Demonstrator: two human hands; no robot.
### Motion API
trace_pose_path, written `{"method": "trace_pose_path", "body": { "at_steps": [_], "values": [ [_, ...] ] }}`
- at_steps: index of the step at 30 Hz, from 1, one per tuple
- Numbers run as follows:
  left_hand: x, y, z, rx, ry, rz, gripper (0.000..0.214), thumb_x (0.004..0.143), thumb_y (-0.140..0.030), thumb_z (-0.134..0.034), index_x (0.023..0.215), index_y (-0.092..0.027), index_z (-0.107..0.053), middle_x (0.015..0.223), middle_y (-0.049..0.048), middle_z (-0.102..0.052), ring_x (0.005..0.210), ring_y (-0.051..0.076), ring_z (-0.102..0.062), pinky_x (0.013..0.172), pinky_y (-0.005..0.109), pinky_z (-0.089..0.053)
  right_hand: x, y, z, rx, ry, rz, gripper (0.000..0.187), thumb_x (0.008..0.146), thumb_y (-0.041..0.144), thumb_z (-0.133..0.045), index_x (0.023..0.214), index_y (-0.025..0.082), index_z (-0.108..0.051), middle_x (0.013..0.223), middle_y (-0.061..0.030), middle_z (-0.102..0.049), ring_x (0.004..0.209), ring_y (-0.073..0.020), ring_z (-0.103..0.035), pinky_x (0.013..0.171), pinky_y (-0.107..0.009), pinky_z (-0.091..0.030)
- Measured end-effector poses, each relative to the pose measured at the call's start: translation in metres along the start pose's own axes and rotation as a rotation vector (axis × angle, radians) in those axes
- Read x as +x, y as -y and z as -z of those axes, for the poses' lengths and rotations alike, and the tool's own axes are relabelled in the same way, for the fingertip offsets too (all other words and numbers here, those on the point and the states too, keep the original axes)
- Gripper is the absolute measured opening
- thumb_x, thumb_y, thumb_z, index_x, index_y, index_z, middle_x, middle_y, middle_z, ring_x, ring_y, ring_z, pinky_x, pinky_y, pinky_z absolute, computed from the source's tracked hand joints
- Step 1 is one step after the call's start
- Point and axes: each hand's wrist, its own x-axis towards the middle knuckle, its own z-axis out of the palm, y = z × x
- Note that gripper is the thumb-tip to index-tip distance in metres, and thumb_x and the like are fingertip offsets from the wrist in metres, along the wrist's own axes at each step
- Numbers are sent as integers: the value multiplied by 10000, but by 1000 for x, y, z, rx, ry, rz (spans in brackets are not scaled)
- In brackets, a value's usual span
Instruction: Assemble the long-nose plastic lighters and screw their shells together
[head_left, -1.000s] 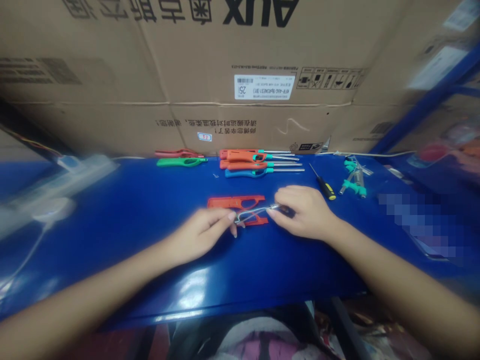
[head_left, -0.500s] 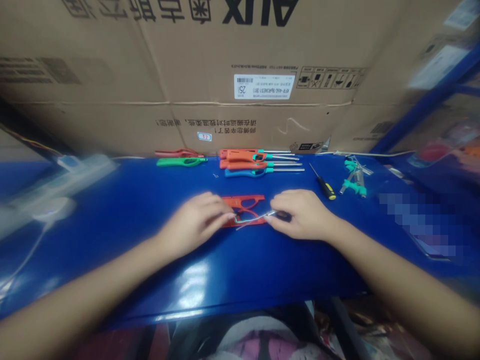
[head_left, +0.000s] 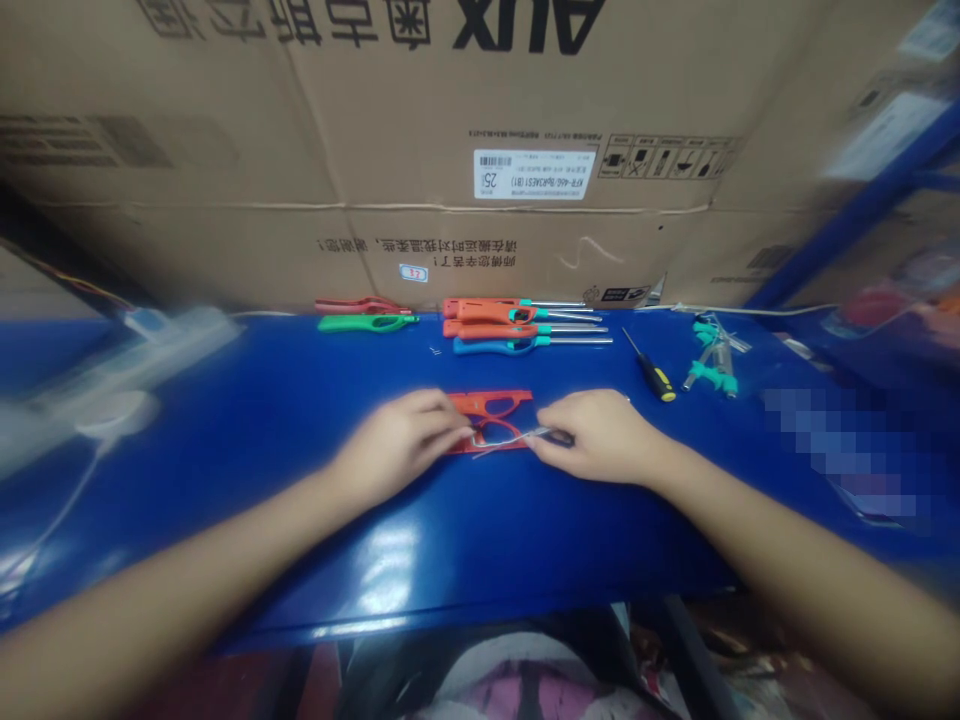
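Note:
On the blue table, two red lighter casing halves (head_left: 504, 398) lie one behind the other between my hands, their trigger loops facing right. My left hand (head_left: 401, 430) is closed in a pinch over their left ends, at one end of a thin pale wire (head_left: 501, 441). The wire runs above the nearer half to my right hand (head_left: 600, 435). That hand is closed around a small black part (head_left: 559, 437) with a silvery tip, partly hidden by the fingers. A second thin strand (head_left: 487, 452) slants below the wire.
Assembled lighters (head_left: 495, 330) with metal tubes line the back, beside green (head_left: 367, 323) and red casings. To the right lie a black-and-yellow screwdriver (head_left: 660, 384) and turquoise parts (head_left: 716, 370). A power strip (head_left: 180, 345) is at left; a cardboard box (head_left: 405, 120) stands behind.
The view has shifted slightly. My right hand has turned a little, covering more of the black part. Both hands keep their pinch near the casing halves.

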Motion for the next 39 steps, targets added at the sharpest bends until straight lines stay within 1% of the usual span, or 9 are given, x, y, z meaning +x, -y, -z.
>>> {"method": "trace_pose_path", "body": {
  "at_steps": [6, 13, 17, 22, 27, 30, 32, 35, 39],
  "values": [
    [-1, -3, -1, 46, 29, 28, 257, 1017, -289, -534, 1024, -164, -757, 984, 73, -685, 844, 169, -670, 798, 288, -540, 1, 3, 1, -64, 41, -4, 373, 962, 448, -492, 717, 183, -584, 703, -29, -654, 631, -152, -541, 563, -290, -180],
    [-1, -3, 0, 84, 40, 7, 264, 1022, -291, -519, 1015, -176, -756, 988, 71, -697, 842, 170, -675, 778, 285, -545, 0, 1, -2, 15, -33, -57, 256, 924, 424, -555, 807, 197, -557, 787, -6, -635, 631, -130, -508, 566, -261, -220],
    [-1, -4, -1, 89, 35, 5, 257, 1016, -290, -525, 1012, -166, -750, 976, 75, -707, 846, 176, -679, 778, 291, -549, 0, -2, -3, 73, -41, -21, 286, 954, 445, -527, 810, 198, -528, 821, -2, -604, 638, -122, -479, 568, -249, -246],
    [-2, -7, -1, 89, 60, 10, 229, 993, -267, -546, 1051, -170, -746, 1007, 84, -717, 896, 199, -682, 824, 320, -553, 0, -7, -2, 94, -48, 10, 294, 977, 445, -504, 818, 198, -524, 837, 0, -566, 654, -118, -475, 580, -253, -266],
    [-2, -8, 1, 88, 84, 27, 246, 1001, -270, -533, 1050, -180, -757, 1012, 81, -722, 888, 198, -687, 806, 315, -554, -1, -10, 2, 109, 5, 40, 291, 982, 453, -501, 838, 202, -533, 840, 2, -577, 683, -126, -500, 593, -257, -278],
    [-1, -8, 2, 81, 88, 33, 248, 1001, -273, -537, 1063, -184, -759, 1012, 79, -722, 877, 192, -689, 803, 308, -556, 0, -11, 3, 123, 50, 70, 322, 1005, 461, -464, 837, 200, -548, 847, -11, -597, 708, -139, -522, 605, -263, -293],
    [0, -8, 2, 79, 88, 35, 245, 999, -274, -542, 1055, -185, -763, 1005, 80, -723, 879, 190, -691, 806, 305, -557, 0, -12, 3, 130, 69, 81, 337, 1030, 429, -414, 835, 197, -561, 844, -23, -609, 728, -151, -538, 617, -269, -308],
    [0, -9, 2, 75, 83, 39, 239, 996, -268, -547, 1037, -185, -767, 1000, 80, -726, 879, 185, -694, 806, 293, -558, 0, -14, 2, 139, 80, 79, 298, 1044, 324, -368, 872, 197, -576, 862, -40, -634, 766, -169, -563, 643, -279, -331],
    [0, -9, 2, 72, 83, 44, 238, 995, -271, -548, 1034, -188, -768, 1004, 77, -726, 879, 186, -695, 810, 291, -558, -1, -16, 2, 147, 93, 73, 215, 1024, 282, -405, 895, 204, -559, 867, -35, -645, 740, -169, -558, 642, -282, -340]
  ]
}}
